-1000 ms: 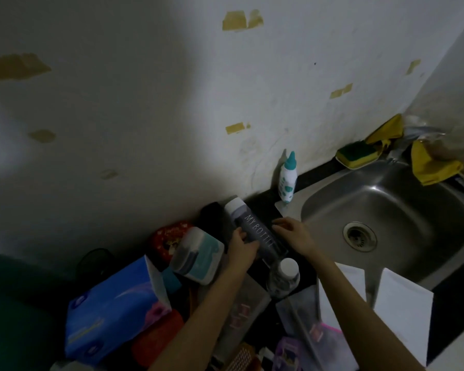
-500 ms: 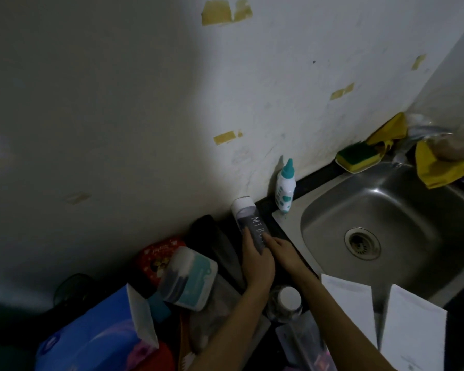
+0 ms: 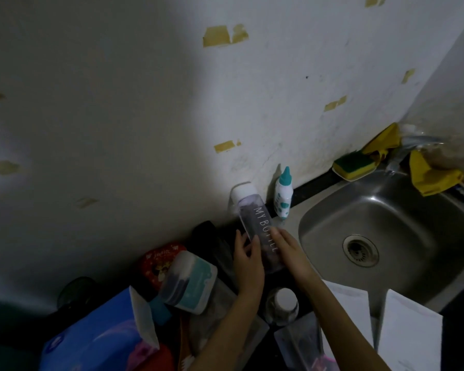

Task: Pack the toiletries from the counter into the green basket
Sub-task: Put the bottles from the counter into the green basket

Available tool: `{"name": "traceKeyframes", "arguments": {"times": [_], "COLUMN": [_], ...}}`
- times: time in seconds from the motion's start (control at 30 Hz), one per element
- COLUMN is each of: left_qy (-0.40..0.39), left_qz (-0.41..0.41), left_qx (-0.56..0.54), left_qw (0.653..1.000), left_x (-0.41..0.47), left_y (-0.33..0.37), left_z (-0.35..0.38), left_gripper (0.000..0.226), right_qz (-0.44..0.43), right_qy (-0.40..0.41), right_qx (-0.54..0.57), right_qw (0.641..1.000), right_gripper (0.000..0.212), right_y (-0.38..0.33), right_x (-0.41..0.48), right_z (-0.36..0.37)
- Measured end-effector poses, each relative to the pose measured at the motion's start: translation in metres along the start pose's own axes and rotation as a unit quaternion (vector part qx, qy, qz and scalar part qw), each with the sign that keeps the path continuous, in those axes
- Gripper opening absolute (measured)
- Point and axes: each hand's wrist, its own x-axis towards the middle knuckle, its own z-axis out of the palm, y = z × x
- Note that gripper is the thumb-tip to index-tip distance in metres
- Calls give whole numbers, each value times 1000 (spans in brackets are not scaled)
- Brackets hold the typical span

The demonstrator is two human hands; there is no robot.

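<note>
Room: dim, with a white wall (image 3: 279, 76) patched with strips of yellowed tape and lit only at centre. Surface: black counter (image 3: 314, 180) with an inset stainless steel sink (image 3: 322, 202) to the right. A blue plastic tissue pack (image 3: 97, 341) lay at lower left.

I logged the clear plastic bottle (image 3: 252, 215), white-capped and lettered MY BOTTLE, held just left of the sink. Its long axis was tilted, cap up and away toward the wall, base toward me. The left hand (image 3: 248, 263) curled round its lower left side. The right hand (image 3: 291, 250) wrapped over the right side, fingers across the lettering. A small white dropper bottle with teal cap (image 3: 283, 195) stood upright just right of it.

Versus half a second earlier: the cap had risen from level with the dropper's base to mid-body, and more lettering showed.
</note>
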Motion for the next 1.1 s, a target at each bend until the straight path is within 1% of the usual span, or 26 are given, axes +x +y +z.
{"name": "traceKeyframes", "arguments": {"times": [0.07, 0.13, 0.27, 0.43, 0.57, 0.63, 0.83, 0.97, 1.03, 1.1], "left_qy": [-37, -54, -73, -125, -149, -153, -153, -130, -104, -90], "left_qz": [21, 40, 91, 146, 196, 218, 275, 285, 285, 282], "left_qx": [-38, -65, -84, -120, -108, -92, -50, -35, -25, -14], "left_qw": [998, 996, 990, 974, 963, 959, 948, 949, 953, 955], "left_x": [-7, -14, -28, -62, -94, -109, -149, -173, -182, -193], "left_y": [14, 30, 62, 103, 128, 135, 146, 150, 150, 150], "left_z": [1, 0, 0, -13, -38, -56, -131, -188, -220, -254], "left_gripper": [42, 42, 45, 55, 63, 60, 57, 52, 52, 53], "right_qz": [-34, -68, -127, -211, -261, -282, -294, -297, -283, -262], "right_qy": [-2, -5, -20, -12, -41, -54, -108, -157, -184, -201], "right_qx": [11, 21, 18, 24, 7, 0, 0, 2, 9, 14], "right_qw": [999, 997, 992, 977, 964, 958, 950, 942, 941, 944], "right_gripper": [18, 21, 41, 32, 42, 40, 35, 29, 32, 42], "right_y": [-16, -33, -68, -105, -129, -137, -141, -135, -131, -124], "right_x": [-9, -18, -40, -75, -114, -136, -191, -219, -230, -241], "right_z": [3, 3, 3, 9, 19, 28, 66, 107, 134, 164]}}
